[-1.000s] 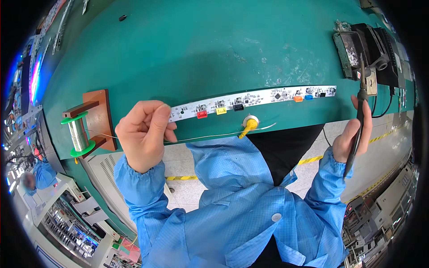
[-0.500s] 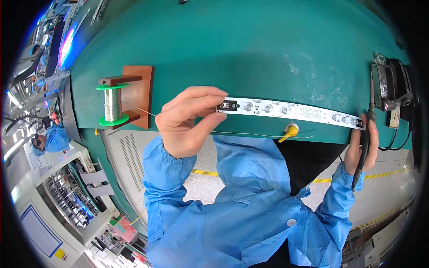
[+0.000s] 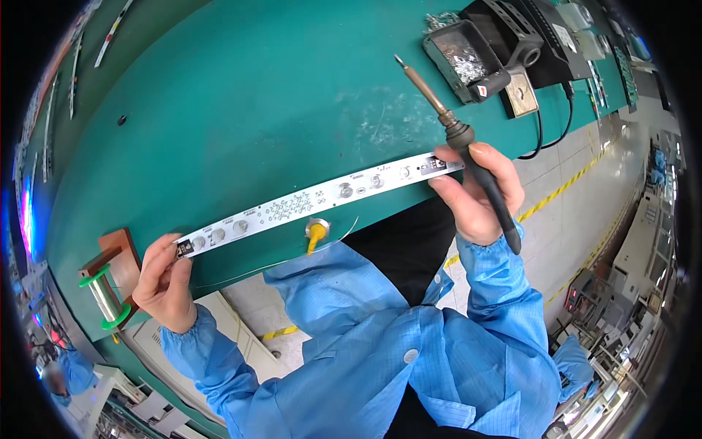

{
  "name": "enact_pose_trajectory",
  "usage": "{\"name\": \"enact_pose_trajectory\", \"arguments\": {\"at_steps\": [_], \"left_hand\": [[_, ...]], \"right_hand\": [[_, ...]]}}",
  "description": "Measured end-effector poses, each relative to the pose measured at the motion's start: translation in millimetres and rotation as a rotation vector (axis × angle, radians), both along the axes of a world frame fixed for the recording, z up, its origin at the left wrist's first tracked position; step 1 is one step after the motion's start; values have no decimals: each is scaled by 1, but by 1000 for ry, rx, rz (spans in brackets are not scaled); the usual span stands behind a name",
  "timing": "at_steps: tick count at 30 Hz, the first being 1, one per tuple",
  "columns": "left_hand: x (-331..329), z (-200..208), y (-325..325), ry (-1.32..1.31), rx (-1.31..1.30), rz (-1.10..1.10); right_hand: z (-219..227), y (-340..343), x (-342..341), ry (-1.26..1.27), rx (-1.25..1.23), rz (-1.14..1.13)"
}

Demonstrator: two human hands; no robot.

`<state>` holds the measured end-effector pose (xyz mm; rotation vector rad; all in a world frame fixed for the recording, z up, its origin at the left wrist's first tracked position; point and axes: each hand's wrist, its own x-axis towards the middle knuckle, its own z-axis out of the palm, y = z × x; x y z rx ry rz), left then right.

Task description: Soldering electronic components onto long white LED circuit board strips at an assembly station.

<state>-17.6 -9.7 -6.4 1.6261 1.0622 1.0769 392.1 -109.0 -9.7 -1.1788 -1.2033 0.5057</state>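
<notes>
A long white LED strip board [image 3: 292,207] with round lenses and black end pads stretches between my hands, over the near edge of the bench. My left hand [image 3: 167,285] pinches its left end between thumb and fingers. The right end sits between the thumb and fingers of my right hand [image 3: 479,201], which also grips a soldering iron [image 3: 491,179]. The iron's bare tip points up and left, away from the board. Just below the strip, a yellow-topped knob or plug [image 3: 316,233] is at the bench edge, with a thin wire beside it.
A solder spool [image 3: 107,298] with green flanges stands on a brown holder at the left. At the far right are a dark tray of metal shavings [image 3: 468,58], a sponge [image 3: 521,95], and a black soldering station [image 3: 552,44]. Other strips [image 3: 113,33] lie far left.
The view has swung, so the bench and its tools appear shifted left. The strip now slopes up to the right instead of down. The iron's tip has tilted leftward. Both hands still hold the strip.
</notes>
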Motion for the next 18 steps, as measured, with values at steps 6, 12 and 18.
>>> {"name": "enact_pose_trajectory", "arguments": {"at_steps": [6, 12, 18], "left_hand": [[-3, -4, 1, 46, 99, 16], [10, 18, 1, -146, -71, -17], [21, 43, 3, -24, -132, -5]], "right_hand": [[-1, -4, 0, 150, -17, 73], [-1, -9, -1, 281, -100, -42], [-9, -17, 13, 151, -188, -165]]}}
